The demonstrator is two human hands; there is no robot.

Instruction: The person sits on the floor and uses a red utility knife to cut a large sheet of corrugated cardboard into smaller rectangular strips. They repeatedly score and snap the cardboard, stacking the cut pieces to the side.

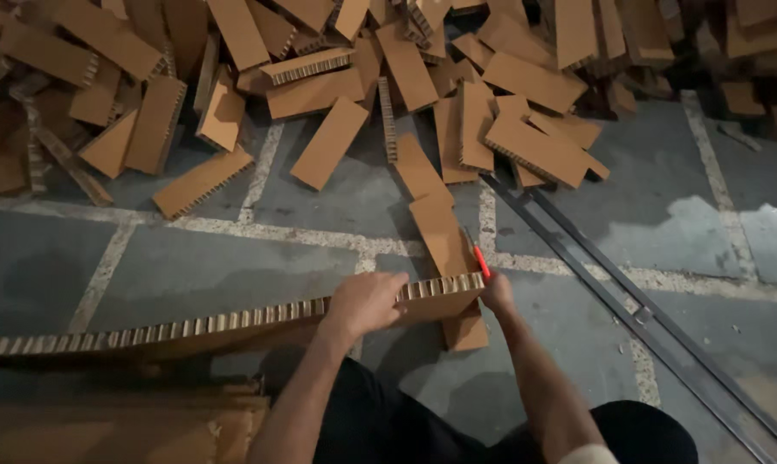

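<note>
Left hand (364,301) fingers wrapped over honeycomb cardboard strip (191,327), pinning it on edge; right hand (495,295) fingers pinching red cutter (480,261) at strip's end, frame centre.

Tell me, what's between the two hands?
In the head view, the end stretch of the long honeycomb cardboard strip lies between the left hand and the right hand, which holds a red cutter.
</note>
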